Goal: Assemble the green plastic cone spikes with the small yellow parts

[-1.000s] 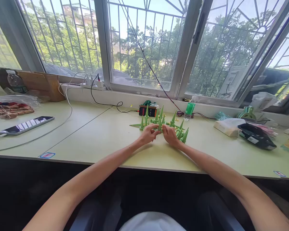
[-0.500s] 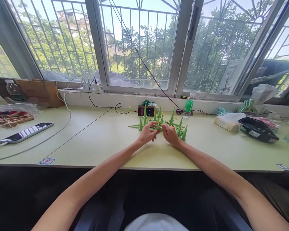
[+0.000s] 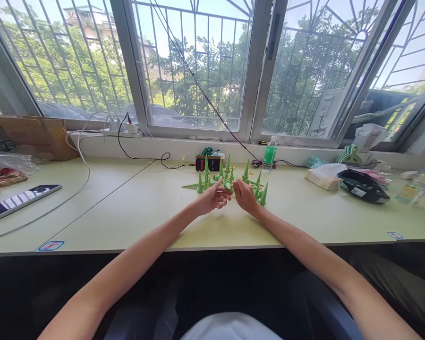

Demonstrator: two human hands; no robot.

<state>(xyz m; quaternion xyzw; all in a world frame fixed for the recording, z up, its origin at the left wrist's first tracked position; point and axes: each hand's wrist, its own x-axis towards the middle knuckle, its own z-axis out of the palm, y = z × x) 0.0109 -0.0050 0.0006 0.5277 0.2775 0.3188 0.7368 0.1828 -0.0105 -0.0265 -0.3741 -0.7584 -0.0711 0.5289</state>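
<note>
My left hand (image 3: 214, 197) holds a green plastic cone piece (image 3: 228, 185) between thumb and fingers, its round rim showing toward me. Close against its right side is my right hand (image 3: 245, 195), fingers pinched together; whatever lies between the fingertips is hidden. Several pointed green plastic cones (image 3: 206, 166) stand on the table behind and around both hands. One more cone (image 3: 189, 186) lies on its side at the left of the group, and further ones (image 3: 264, 194) stand just right of my right wrist.
Behind the cones a black device with a lit display (image 3: 208, 163) leans near the sill. A green-labelled bottle (image 3: 269, 157) stands to its right. Further right are a tissue pack (image 3: 324, 176) and a black pouch (image 3: 363, 185). A phone (image 3: 23, 200) and a white cable (image 3: 71, 198) lie at left.
The green piece in my left hand has turned so its round rim shows more. My left hand has rolled palm-up. The whole view has shifted slightly.
</note>
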